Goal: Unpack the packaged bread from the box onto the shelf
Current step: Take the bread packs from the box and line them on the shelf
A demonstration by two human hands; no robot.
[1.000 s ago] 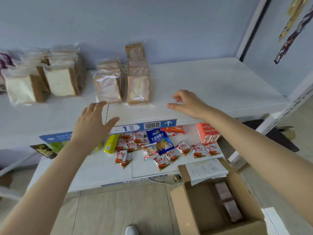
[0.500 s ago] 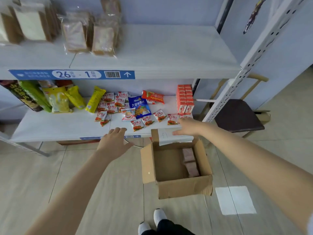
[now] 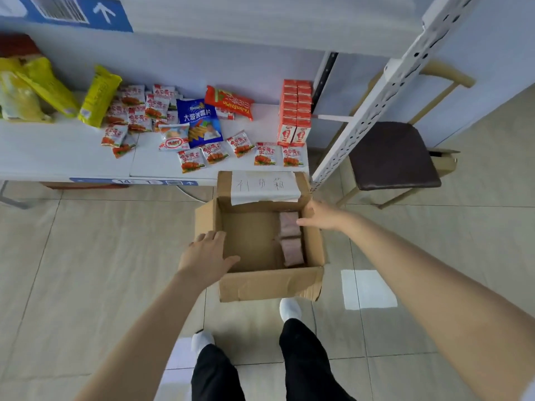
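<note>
A: Starting centre-left: what of the left hand (image 3: 207,257)?
B: Spread flat, fingers straight, holding nothing. Poised over the left wall of the box (image 3: 269,282). Touching the cardboard or just above it: cannot tell.
A: And inside the box, mid-frame?
B: Mostly bare cardboard floor. Packaged bread (image 3: 291,238) tucked against the right inner wall. Two packets showing, standing on edge, one behind the other.
A: Likely feel?
B: Probably light and soft, easily crushed. Clear film likely slick and crinkly. Best taken across the two broad faces with a loose, flat grip, or pinched at the wrapper's spare top edge. No squeezing.
A: Right hand (image 3: 321,217)?
B: Just right of the bread, over the box's right rim. Fingers extended and loosely together, pointing left, empty. Nearest the far packet, so presumably first to reach in.
A: Destination?
B: Shelf (image 3: 260,21) across the top of the frame, well apart from the box. A lift, then, not a slide.
</note>
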